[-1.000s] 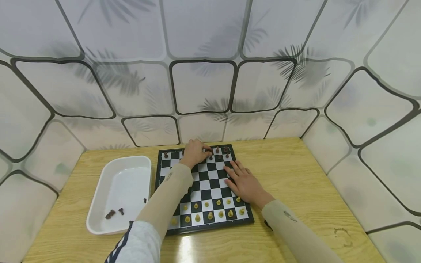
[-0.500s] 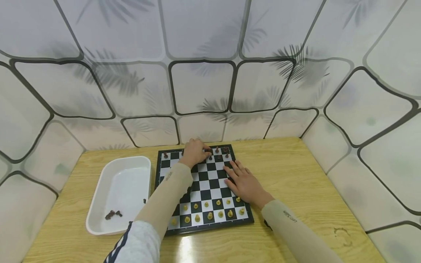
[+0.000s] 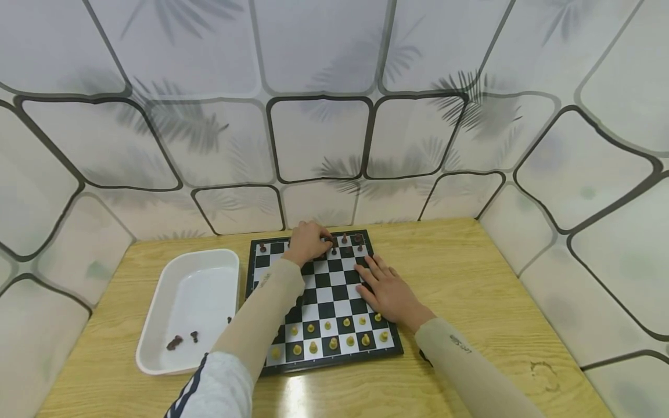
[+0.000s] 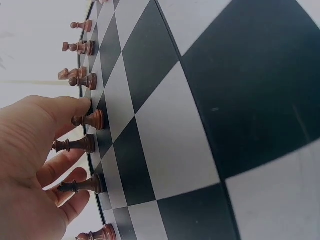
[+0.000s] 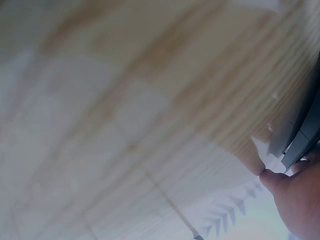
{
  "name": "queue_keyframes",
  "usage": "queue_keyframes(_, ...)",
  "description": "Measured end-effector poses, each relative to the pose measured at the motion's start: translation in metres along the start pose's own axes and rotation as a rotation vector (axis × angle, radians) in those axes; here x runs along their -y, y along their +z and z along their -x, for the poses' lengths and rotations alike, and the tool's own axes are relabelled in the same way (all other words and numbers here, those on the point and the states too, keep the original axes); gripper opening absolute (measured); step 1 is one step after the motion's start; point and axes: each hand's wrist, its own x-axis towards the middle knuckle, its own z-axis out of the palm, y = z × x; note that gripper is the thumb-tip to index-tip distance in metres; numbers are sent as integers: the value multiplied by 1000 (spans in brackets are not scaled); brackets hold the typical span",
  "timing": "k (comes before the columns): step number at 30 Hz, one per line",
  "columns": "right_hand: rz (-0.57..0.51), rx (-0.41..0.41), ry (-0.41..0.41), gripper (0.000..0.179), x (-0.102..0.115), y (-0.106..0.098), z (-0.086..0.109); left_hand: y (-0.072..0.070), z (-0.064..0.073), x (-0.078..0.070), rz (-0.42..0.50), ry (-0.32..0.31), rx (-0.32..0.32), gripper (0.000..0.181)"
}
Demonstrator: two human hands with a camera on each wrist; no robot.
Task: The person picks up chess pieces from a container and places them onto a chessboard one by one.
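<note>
A small dark-brown chessman (image 3: 194, 337), lower left, shifts rightward. The half-curled left hand (image 3: 307, 241), hold unclear, seemingly arranges reddish-brown chess pieces (image 4: 92, 120); next needs delicate clearance. The right hand (image 3: 391, 293) spreads, empty.

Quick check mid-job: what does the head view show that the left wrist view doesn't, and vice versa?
Only the head view: the white tray with small dark pieces in it, the yellow pieces along the near side of the chessboard, and the right hand in full.

Only the left wrist view: the underside of the left hand, and two tall dark pieces by its fingers.

Both: the left hand, the chessboard, and other dark pieces standing on it.
</note>
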Motion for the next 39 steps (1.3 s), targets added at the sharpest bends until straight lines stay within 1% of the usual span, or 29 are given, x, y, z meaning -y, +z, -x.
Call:
queue_keyframes(4, -1, -1, -4, 62, 0, 1, 0, 1, 0, 1, 18, -16, 5, 23)
queue_keyframes(11, 1, -18, -8, 62, 0, 2, -1, 1, -3, 5, 29, -14, 29, 21)
queue_keyframes(17, 2, -5, -11, 62, 0, 2, -1, 4, -3, 5, 17, -12, 1, 20)
queue_keyframes(25, 10, -20, -15, 61, -2, 3, -2, 5, -2, 3, 16, -29, -39, 20)
queue_keyframes(29, 2, -25, -17, 61, -2, 3, -2, 6, -3, 2, 12, -40, -44, 20)
queue_keyframes(35, 0, -25, -17, 61, -2, 2, -1, 7, -3, 3, -4, -41, -45, 21)
queue_keyframes(39, -4, -17, -17, 61, -1, 1, -1, 7, -3, 3, -2, -45, -35, 22)
